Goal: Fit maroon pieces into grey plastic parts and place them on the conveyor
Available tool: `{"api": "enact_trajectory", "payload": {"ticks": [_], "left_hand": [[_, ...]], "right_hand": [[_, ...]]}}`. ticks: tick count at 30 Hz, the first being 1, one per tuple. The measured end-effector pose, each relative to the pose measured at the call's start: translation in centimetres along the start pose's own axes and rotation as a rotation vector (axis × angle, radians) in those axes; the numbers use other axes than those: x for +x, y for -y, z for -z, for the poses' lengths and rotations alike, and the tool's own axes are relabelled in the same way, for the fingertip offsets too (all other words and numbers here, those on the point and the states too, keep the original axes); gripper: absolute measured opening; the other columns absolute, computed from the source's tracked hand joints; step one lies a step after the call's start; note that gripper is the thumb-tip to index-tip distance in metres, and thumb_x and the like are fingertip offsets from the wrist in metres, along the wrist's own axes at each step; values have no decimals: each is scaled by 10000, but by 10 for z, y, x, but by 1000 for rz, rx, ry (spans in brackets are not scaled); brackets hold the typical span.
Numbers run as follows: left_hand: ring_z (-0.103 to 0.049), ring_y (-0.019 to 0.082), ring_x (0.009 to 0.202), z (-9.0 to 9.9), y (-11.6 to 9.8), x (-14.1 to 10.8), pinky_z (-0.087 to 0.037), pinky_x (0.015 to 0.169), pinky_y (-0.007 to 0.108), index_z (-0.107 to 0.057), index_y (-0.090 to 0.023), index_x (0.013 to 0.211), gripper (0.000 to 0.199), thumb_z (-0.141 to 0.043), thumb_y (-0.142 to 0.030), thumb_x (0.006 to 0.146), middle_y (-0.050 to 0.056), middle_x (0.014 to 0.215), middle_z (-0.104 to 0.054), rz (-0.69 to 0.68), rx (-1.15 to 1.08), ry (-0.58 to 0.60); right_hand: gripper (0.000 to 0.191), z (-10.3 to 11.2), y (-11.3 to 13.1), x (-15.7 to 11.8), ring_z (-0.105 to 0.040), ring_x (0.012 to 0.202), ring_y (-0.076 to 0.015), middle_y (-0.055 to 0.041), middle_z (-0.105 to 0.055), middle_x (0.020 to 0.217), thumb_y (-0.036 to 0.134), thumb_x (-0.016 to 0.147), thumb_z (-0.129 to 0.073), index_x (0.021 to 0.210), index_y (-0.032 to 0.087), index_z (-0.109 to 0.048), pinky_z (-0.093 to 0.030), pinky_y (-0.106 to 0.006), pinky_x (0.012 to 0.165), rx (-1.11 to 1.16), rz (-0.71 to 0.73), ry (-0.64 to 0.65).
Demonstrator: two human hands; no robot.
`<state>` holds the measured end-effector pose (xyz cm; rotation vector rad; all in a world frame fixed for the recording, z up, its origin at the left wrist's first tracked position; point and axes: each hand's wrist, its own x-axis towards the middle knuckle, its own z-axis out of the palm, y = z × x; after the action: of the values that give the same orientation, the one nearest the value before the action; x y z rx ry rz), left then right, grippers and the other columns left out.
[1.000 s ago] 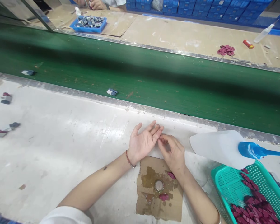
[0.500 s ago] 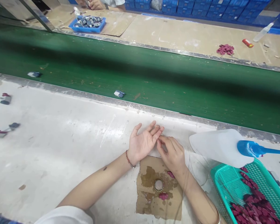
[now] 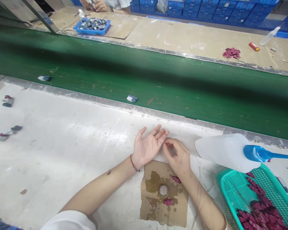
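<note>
My left hand (image 3: 148,147) is turned palm up above the white table, fingers spread, with nothing visible in the palm. Beside its little finger, the thumb and fingertips of my right hand (image 3: 179,156) are pinched together; whatever they hold, if anything, is too small to make out. Below my hands lies a stained piece of cardboard (image 3: 164,217). On it sit a small round cap with a toothed rim (image 3: 163,190) and a dark red piece (image 3: 168,202). Another dark red piece (image 3: 176,180) lies next to my right forearm.
A white squeeze bottle with blue nozzle (image 3: 220,150) lies against a green basket (image 3: 230,191) of dark red pieces. Beyond runs a green conveyor belt (image 3: 172,86) carrying grey-blue pieces (image 3: 132,98). Across it, another person's hands (image 3: 98,5) work near a blue tray (image 3: 93,31).
The grey-blue pieces on the belt have moved to the right. My right hand's fingertips have shifted very slightly; my left hand stays almost still.
</note>
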<state>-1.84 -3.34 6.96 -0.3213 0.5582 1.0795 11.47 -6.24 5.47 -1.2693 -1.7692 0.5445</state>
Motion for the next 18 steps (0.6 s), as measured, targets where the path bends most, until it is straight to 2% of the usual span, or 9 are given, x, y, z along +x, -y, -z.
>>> {"api": "enact_trajectory", "payload": {"ticks": [5,11,18], "left_hand": [[-705,208,855,-1,-1,1,-547,783,271,-607,-99,1022,425,-305,-387,942,98,773,-681,-29,10,-4],[-697,214,858,-2,1,1,-543,793,273,-615,-100,960,339,-398,-350,885,102,776,-671,-49,59,5],[-689,214,871,4,3,2,-531,812,265,-638,-106,919,297,-502,-346,808,84,774,-674,-76,171,100]], "right_hand": [[58,3,-5,5,-640,642,-156,-1,-697,718,196,822,-605,830,218,-658,-536,-262,650,283,-212,126],[50,2,-6,6,-624,624,-161,-3,-694,692,247,787,-645,750,220,-665,-519,-273,638,370,-332,124],[107,2,-6,9,-576,600,-151,3,-655,648,291,744,-650,675,214,-625,-480,-261,595,462,-435,143]]}}
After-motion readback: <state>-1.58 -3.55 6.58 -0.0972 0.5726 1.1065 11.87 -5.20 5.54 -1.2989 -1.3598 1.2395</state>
